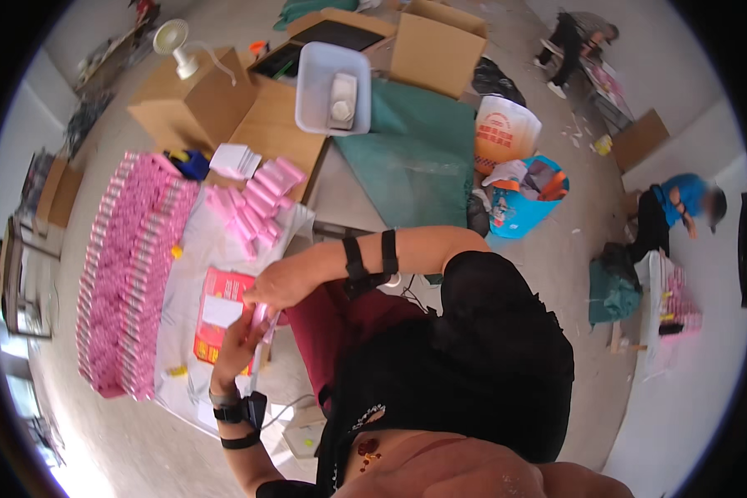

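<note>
A small pink roll [260,318] is between my two hands near the table's edge. My left hand [236,344] holds it from below with bent fingers. Closed over its upper end is my right hand [280,284], which hides part of it. Just left of the hands lies a red packet [210,342] with yellow printing, and a small white card [222,311] rests on top. Farther off on the white-covered table [178,290], several loose pink rolls [261,199] are heaped beside a stack of white cards [235,160].
Long rows of pink wrapped pieces [124,282] fill the table's left side. Beyond stand cardboard boxes [195,95], a small fan [174,41] and a clear plastic bin [334,58]. A blue bag [527,199] is at the right. Other people [681,203] sit farther away.
</note>
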### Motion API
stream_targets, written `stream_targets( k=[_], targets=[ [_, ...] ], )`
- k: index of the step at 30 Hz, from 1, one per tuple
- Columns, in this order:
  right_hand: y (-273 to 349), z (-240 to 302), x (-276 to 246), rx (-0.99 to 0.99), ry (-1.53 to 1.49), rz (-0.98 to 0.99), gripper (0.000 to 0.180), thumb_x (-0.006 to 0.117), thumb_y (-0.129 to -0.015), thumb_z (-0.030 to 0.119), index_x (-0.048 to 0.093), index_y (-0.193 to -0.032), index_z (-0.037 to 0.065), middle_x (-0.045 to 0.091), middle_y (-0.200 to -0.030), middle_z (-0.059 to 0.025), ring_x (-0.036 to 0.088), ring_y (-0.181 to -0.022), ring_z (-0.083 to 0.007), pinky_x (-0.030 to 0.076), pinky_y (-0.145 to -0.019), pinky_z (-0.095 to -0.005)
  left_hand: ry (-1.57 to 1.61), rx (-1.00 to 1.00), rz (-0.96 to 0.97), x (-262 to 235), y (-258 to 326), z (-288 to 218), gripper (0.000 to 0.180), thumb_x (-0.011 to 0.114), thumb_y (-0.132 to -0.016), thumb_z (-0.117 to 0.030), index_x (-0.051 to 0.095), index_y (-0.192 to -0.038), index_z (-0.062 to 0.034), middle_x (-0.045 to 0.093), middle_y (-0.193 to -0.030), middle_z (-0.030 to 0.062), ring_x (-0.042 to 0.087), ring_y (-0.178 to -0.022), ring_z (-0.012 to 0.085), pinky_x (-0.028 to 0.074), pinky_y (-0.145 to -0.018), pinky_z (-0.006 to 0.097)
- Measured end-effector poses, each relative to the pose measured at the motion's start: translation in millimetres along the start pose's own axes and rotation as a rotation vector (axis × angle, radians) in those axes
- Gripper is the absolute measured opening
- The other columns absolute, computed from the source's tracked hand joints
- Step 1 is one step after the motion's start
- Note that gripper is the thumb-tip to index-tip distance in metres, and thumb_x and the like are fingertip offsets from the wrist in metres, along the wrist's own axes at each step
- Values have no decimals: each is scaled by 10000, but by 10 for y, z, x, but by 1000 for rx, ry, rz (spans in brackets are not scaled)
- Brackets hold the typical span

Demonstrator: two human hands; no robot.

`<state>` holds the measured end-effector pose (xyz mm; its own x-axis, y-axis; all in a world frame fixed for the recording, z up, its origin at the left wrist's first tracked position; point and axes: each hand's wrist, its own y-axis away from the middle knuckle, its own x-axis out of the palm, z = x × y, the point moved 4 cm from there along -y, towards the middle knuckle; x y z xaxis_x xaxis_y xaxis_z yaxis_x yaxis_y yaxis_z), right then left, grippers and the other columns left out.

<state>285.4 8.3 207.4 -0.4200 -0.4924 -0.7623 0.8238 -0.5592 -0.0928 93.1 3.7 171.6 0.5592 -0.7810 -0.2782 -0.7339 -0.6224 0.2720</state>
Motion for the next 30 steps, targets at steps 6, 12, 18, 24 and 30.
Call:
stream_targets(
  k=[6, 12, 18, 24, 30],
  targets=[
    [142, -143, 166, 38, 189, 72, 401, 717, -894, 290, 537, -1032, -40, 671, -913, -258, 644, -926, -465, 502, -778, -542, -544, 204, -153, 257, -59, -275, 321, 681, -949, -125, 587, -1216, 27, 689, -988, 212, 672, -910, 368, 525, -782, 406],
    [185, -248, 407, 105, 90, 179, 406, 696, -878, 304, 601, -1059, -46, 685, -905, -252, 666, -899, -440, 529, -797, -519, -730, 247, -210, 399, -115, -290, 277, 677, -912, -97, 589, -1156, 0, 666, -923, 242, 649, -824, 440, 519, -725, 490],
    [185, -207, 506, 107, 258, 40, 348, 720, -846, 299, 666, -866, -45, 693, -807, -234, 686, -801, -427, 557, -733, -511, -360, 109, -10, 564, -149, -271, 237, 681, -908, -115, 567, -1083, -3, 674, -855, 220, 661, -698, 417, 522, -623, 480],
    [264, -225, 600, -72, 352, -95, 283, 693, -828, 255, 683, -742, -14, 675, -645, -147, 702, -600, -312, 564, -529, -432, -675, 180, -97, 630, -176, -253, 194, 669, -923, -142, 543, -981, -7, 660, -783, 232, 675, -726, 428, 502, -607, 514],
    [151, -363, 695, 340, -143, 326, 262, 734, -761, 286, 725, -775, 24, 700, -716, -162, 717, -722, -351, 579, -640, -460, -910, 227, -279, 638, -129, -169, 243, 711, -913, -197, 597, -956, 13, 677, -768, 250, 673, -721, 453, 503, -593, 498]
  ],
)
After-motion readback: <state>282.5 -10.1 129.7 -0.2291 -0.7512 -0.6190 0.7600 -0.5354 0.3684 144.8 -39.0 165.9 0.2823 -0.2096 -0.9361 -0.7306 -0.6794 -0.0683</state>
